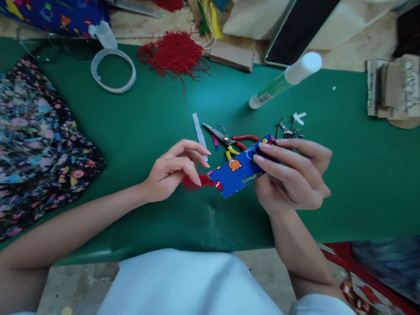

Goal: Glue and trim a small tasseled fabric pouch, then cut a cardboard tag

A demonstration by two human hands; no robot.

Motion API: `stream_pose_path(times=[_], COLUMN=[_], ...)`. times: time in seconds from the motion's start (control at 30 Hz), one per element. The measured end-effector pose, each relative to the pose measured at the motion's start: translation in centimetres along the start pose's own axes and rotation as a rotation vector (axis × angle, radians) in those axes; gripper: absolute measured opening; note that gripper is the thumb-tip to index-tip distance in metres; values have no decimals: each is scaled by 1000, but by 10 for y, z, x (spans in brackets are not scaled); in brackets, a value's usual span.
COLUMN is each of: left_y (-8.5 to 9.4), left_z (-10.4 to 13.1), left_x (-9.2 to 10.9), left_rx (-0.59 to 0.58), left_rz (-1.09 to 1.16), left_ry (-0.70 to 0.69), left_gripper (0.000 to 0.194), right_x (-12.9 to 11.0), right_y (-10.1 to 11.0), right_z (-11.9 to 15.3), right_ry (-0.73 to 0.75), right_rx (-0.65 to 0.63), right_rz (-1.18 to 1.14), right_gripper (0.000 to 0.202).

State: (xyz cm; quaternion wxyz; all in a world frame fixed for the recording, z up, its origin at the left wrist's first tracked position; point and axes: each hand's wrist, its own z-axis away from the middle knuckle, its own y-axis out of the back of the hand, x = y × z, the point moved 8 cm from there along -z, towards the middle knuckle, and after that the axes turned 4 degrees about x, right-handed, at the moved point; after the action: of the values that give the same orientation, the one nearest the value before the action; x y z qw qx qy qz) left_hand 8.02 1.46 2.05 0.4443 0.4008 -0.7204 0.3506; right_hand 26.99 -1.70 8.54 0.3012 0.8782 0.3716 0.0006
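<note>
Between the thumb and fingers of my right hand [292, 175] is a blue patterned bookmark [234, 175] with an orange bear print and the word "Loveable". A red tassel [198, 180] hangs from its left end. My left hand [177, 168] is beside the tassel, fingers loosely curled and apart, with nothing visible in them. Just behind the bookmark lie small scissors [226, 139] with red and yellow handles, partly covered by it. A pale strip [198, 131] and a small pink and blue scrap [215, 142] rest near the blades.
A glue stick [278, 85] stands behind my right hand, near thread scraps [288, 129]. Farther back are a red yarn pile [177, 54], a tape roll [113, 71] and a phone [298, 30]. Floral fabric [42, 148] covers the left side; cardboard pieces [393, 89] sit at right.
</note>
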Motion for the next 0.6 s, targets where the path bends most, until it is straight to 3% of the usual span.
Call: stream_pose_path(times=[0.13, 0.23, 0.33, 0.43, 0.5, 0.6], left_y=[-2, -10, -20, -23, -21, -17], left_z=[1, 3, 3, 2, 1, 2], left_x=[-14, -21, -17, -11, -11, -13], left_rx=[4, -101, -292, -344, -308, -241], left_rz=[82, 68, -86, -166, -157, -155], left_ry=[212, 332, 283, 203, 206, 226], left_gripper=[20, 34, 48, 39, 32, 32], right_x=[-3, -9, -14, -18, -14, 5], right_y=[-1, -5, -11, -16, -18, -16], right_z=[1, 0, 0, 2, 3, 10], right_ry=[3, 25, 39, 33, -59, -357], right_rx=[-4, -11, -24, -51, -51, 8], right_rz=[-17, -37, -54, -19, 1, -123], right_gripper=[17, 18, 19, 22, 28, 40])
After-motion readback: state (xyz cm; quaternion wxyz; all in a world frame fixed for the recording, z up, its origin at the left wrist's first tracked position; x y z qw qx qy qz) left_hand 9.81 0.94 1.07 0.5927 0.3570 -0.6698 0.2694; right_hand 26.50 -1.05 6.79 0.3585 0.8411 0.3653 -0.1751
